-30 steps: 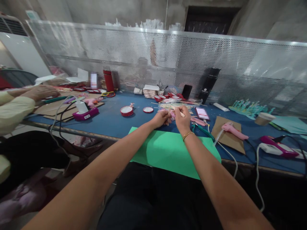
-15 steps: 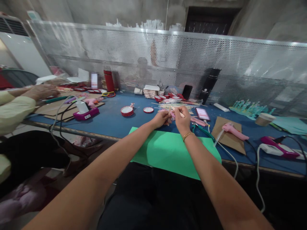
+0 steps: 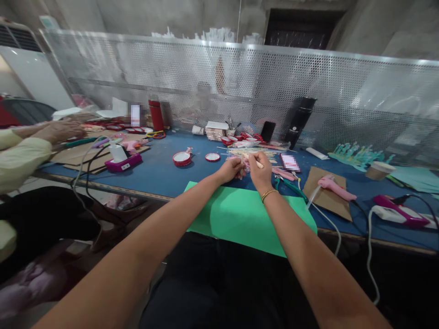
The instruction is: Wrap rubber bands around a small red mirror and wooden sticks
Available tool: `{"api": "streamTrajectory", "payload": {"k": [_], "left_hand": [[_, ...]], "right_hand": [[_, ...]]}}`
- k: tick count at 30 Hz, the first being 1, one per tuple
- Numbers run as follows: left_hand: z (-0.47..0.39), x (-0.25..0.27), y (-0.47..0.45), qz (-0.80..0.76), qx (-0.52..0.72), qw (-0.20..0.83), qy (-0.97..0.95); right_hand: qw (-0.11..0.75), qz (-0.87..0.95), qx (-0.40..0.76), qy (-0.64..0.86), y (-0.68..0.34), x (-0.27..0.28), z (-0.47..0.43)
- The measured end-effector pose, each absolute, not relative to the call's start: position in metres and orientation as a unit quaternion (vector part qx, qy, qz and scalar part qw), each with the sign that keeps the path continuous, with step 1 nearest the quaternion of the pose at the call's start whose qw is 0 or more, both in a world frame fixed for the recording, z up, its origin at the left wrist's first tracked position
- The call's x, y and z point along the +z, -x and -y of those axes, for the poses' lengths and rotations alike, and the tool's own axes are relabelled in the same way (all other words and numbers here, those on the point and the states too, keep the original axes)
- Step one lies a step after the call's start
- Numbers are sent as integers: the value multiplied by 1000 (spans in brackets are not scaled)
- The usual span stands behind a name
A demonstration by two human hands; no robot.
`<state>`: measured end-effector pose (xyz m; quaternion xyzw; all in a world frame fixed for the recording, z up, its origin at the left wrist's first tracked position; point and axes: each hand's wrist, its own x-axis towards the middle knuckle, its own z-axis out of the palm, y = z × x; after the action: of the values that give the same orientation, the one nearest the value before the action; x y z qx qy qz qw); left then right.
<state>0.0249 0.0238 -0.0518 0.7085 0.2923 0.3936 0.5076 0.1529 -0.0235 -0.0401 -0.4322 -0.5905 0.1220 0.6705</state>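
Note:
My left hand [image 3: 232,170] is closed in a pinch over the far edge of a green sheet [image 3: 236,212]. What its fingertips hold is too small to make out. Beside it, my right hand [image 3: 259,168] grips a pale stick-like tool [image 3: 259,164], its tip pointing towards the left fingers. Thin pale sticks [image 3: 254,151] lie loosely just beyond both hands, with some pink material among them. Left of my hands are a round red-rimmed piece [image 3: 212,157] and a similar red one with a small handle [image 3: 181,158].
Green-handled pliers [image 3: 291,187] lie right of my right hand. A pink glue gun [image 3: 336,188] rests on cardboard [image 3: 313,183], its cord running down. Purple power strips [image 3: 122,162] sit at both sides. A co-worker's hands [image 3: 61,131] work at left. A perforated metal screen [image 3: 178,68] stands behind.
My right hand has shifted slightly, and its tool tip is a little closer to my left fingers. The thin upright stick seen at my left fingertips no longer shows clearly.

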Motion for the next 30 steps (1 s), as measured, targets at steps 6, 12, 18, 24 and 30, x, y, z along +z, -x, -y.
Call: {"api": "streamTrajectory", "payload": {"k": [6, 12, 18, 24, 30], "left_hand": [[-23, -51, -25, -290, 392, 510, -708], [-20, -48, -24, -287, 392, 511, -709], [-21, -49, -25, -297, 392, 507, -708], [-21, -49, -24, -290, 388, 510, -711], [-21, -50, -24, -294, 393, 503, -711]], "right_hand": [[679, 566, 101, 457, -155, -41, 23], [666, 592, 126, 436, -153, -41, 23], [671, 566, 99, 469, -156, -41, 21], [672, 582, 116, 443, -154, -38, 25], [672, 588, 122, 434, -152, -39, 26]]}}
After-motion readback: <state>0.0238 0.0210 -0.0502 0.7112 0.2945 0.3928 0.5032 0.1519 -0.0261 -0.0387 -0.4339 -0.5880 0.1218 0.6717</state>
